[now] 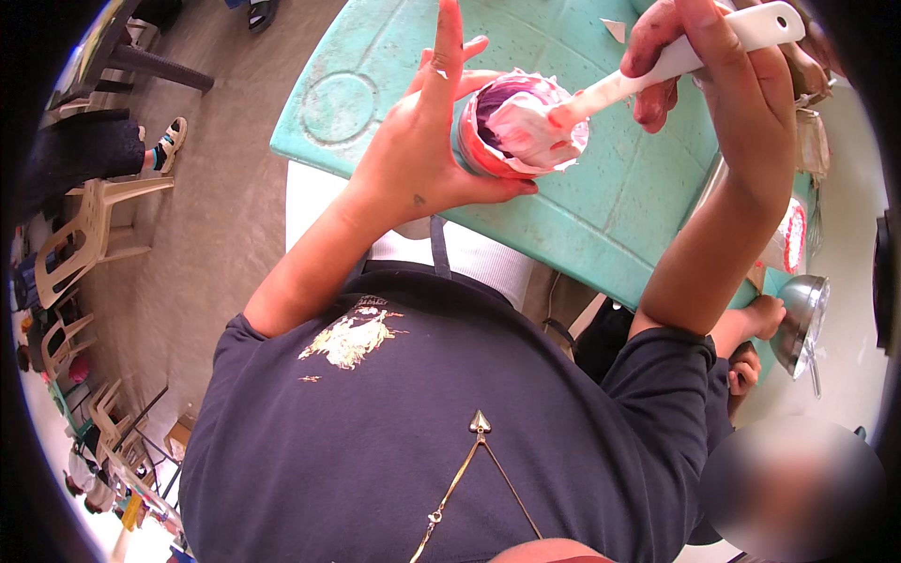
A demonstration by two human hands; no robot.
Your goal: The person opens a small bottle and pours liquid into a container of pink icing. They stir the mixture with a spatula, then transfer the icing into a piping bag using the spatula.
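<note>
My left hand (429, 151) grips a cup (468, 137) from its side, thumb below and fingers spread around it. Pink and white frosting (524, 130) heaps over the cup's rim, with a purple patch along the inner left. In my right hand (711, 63) is the handle of a white spatula (654, 74), pinched between thumb and fingers. The spatula's lower end, smeared pink, meets the frosting; its blade is hidden there. Reddish stains mark the fingertips of my right hand. Both hands are above a green plastic table (605, 232).
A small white scrap (614, 29) lies on the table. To the right are a metal bowl (799, 324), a frosted cake (794, 236) and a whisk (815, 222). Another person's hand (767, 317) is near the bowl. Plastic chairs (77, 239) stand on the floor at left.
</note>
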